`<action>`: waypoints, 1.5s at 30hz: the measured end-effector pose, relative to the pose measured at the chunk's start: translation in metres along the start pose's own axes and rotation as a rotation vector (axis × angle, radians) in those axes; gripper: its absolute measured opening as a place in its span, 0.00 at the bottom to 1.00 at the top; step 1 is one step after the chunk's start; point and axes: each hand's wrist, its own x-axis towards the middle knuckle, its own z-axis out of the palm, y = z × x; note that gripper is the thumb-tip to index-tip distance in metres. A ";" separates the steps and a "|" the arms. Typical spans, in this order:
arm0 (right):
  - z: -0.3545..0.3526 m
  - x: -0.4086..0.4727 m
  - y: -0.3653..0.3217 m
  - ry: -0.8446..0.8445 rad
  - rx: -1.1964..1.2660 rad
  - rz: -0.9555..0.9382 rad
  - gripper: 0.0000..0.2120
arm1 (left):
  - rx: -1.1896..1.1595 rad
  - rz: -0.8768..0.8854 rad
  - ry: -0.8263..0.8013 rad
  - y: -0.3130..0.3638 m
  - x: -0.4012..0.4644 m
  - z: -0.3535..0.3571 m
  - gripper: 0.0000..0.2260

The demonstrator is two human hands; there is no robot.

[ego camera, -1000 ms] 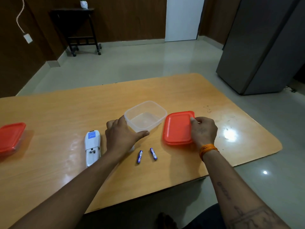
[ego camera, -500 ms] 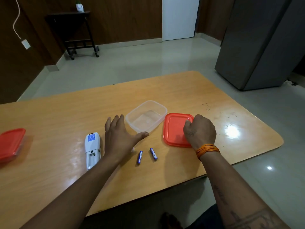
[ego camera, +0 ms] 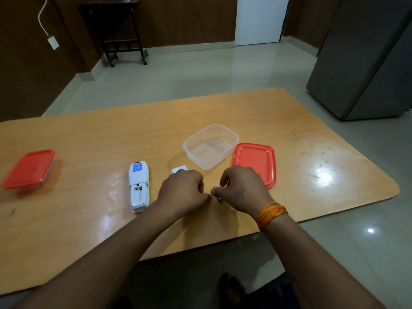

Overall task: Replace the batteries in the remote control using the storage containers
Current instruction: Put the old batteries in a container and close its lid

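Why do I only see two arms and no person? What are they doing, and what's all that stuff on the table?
The camera sits on the person's head and looks down, so you see just their arms. On the wooden table lies a white remote on its face, its battery slot open. Its small white cover lies just behind the left hand. There is a clear empty box, its red lid beside it, and another box with a red lid far left. The right hand pinches a little blue battery. The left hand is closing over the other one, which is hidden.

Remote (ego camera: pixel 138 186) left of container (ego camera: pixel 210 145), lid (ego camera: pixel 255 161) right.
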 end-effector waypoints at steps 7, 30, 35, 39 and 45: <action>0.018 0.010 -0.003 -0.018 -0.134 0.015 0.11 | -0.021 -0.011 0.032 -0.007 0.002 0.010 0.08; -0.019 0.101 -0.032 0.277 0.047 0.224 0.08 | 0.018 -0.057 0.153 0.009 0.114 -0.039 0.04; -0.012 0.112 -0.035 0.217 -0.186 0.176 0.08 | 0.248 0.024 0.036 0.019 0.129 -0.032 0.14; -0.009 0.115 -0.037 0.224 -0.256 0.184 0.09 | 0.318 0.061 -0.019 0.026 0.134 -0.034 0.14; -0.011 0.114 -0.037 0.203 -0.227 0.183 0.09 | 0.250 0.029 -0.015 0.025 0.136 -0.038 0.14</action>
